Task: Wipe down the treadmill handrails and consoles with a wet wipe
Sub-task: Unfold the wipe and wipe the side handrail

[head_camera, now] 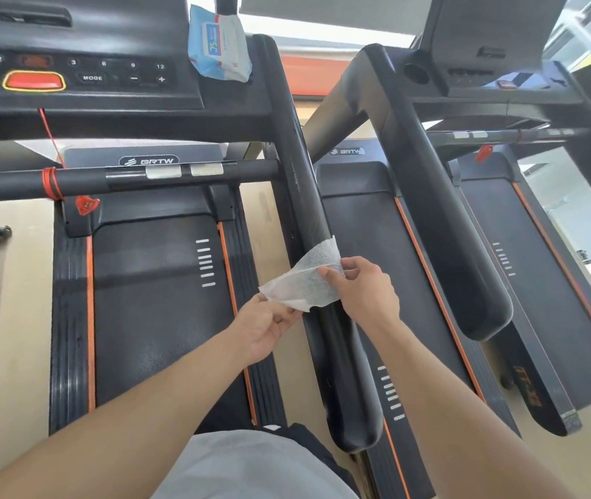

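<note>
- Centre frame, the left hand [265,327] and right hand [362,289] each pinch an edge of the wet wipe [305,282] with curled fingers, stretched over the black handrail [301,181].
- Upper left, the console [81,77] carries a wipes pack [220,45].
- Pale floor [13,282] lies beside the treadmill belt [157,311].

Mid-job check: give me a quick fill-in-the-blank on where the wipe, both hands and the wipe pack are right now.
1. Both hands hold the wet wipe above the black ____.
2. The wipe pack sits on the console's ____ end.
3. The big console button is ____.
4. The left hand pinches the wipe's ____ edge.

Missing: handrail; right; red; lower
</note>
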Motion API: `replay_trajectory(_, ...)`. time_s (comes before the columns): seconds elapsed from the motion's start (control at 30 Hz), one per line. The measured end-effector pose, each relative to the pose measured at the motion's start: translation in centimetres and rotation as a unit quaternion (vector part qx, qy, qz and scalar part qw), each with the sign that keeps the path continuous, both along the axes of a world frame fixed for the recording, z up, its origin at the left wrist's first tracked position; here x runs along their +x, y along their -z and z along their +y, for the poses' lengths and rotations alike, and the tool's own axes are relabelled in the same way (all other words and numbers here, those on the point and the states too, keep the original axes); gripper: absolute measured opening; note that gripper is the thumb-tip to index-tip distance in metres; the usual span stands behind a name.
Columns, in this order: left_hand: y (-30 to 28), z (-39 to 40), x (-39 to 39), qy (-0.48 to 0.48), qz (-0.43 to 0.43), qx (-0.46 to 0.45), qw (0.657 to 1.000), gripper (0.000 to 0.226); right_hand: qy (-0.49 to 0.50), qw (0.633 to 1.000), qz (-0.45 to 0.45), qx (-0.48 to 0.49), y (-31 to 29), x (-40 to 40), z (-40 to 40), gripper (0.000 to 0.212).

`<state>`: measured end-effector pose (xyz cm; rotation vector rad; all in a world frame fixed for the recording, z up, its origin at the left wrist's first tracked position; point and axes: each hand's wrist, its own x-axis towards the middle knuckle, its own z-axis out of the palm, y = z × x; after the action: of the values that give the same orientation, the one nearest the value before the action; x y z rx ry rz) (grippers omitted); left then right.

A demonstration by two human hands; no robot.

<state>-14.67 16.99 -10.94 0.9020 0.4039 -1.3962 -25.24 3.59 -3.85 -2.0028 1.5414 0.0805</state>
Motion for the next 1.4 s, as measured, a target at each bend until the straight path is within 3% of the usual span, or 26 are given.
replay_trajectory(0.1, 0.9, 1.2, -0.5, -0.010, 0.007, 0.070, 0.997, 0.071, -0.002, 1.000, -0.011, 0.006, 0.1, -0.1, -0.1, 0.052)
replay_trajectory(0.23, 0.5, 1.7, -1.0, -0.009, 0.044, 0.072, 0.996, 0.033, -0.017, 1.000, -0.018, 0.002, 0.3, -0.1, 0.0, 0.053)
replay_trajectory(0.27, 0.2, 1.5, -0.9, 0.015, 0.054, 0.059, 0.997, 0.042, -0.019, 1.000, -0.018, 0.001, 0.3, -0.1, 0.0, 0.054)
replay_trajectory(0.33, -0.2, 0.7, -0.8, 0.072, 0.026, 0.044, 0.996, 0.059, -0.022, 1.000, -0.016, 0.000, 0.3, -0.1, 0.0, 0.055)
replay_trajectory(0.4, -0.3, -0.1, -1.0, 0.107, -0.015, 0.049, 0.993, 0.053, -0.026, 1.000, -0.017, -0.002, 0.2, -0.1, 0.0, 0.056)
replay_trajectory(0.5, 0.7, -0.7, -1.7, 0.109, -0.072, 0.067, 0.989, 0.027, -0.036, 0.999, -0.021, -0.004, 0.2, -0.2, 0.2, 0.056)
replay_trajectory(0.7, 2.6, 1.7, -3.5, 0.113, -0.079, 0.074, 0.988, 0.039, -0.082, 0.996, 0.036, 0.007, 0.4, -1.3, 0.5, 0.063)
replay_trajectory(0.83, 2.5, 2.2, -4.1, 0.129, -0.101, 0.068, 0.984, 0.040, -0.103, 0.994, 0.023, -0.022, 0.3, -1.3, 1.3, 0.090)
replay_trajectory(0.9, 2.5, 2.1, -4.0, 0.115, -0.098, 0.080, 0.985, 0.043, -0.108, 0.994, -0.020, -0.006, 0.5, 0.1, 1.7, 0.107)
replay_trajectory(0.97, 2.8, 2.0, -3.9, 0.091, -0.101, 0.109, 0.985, 0.038, -0.113, 0.993, -0.005, 0.010, 1.3, 1.8, 1.8, 0.113)
replay_trajectory(1.13, 3.0, 1.9, -2.3, 0.053, -0.162, 0.135, 0.976, 0.023, -0.097, 0.992, 0.034, -0.067, 2.5, 4.7, 0.9, 0.088)
replay_trajectory(1.2, 2.6, 1.6, -1.3, 0.059, -0.194, 0.116, 0.972, 0.021, -0.071, 0.997, -0.004, -0.026, 2.3, 6.2, -0.6, 0.081)
replay_trajectory(1.3, 1.8, 1.1, 0.4, 0.094, -0.247, 0.079, 0.961, 0.020, -0.010, 0.992, -0.095, 0.084, 1.6, 8.7, -3.3, 0.087)
replay_trajectory(1.4, 1.3, 0.4, 2.3, 0.110, -0.277, 0.052, 0.953, 0.024, 0.026, 0.983, -0.120, 0.134, 1.5, 9.2, -4.5, 0.086)
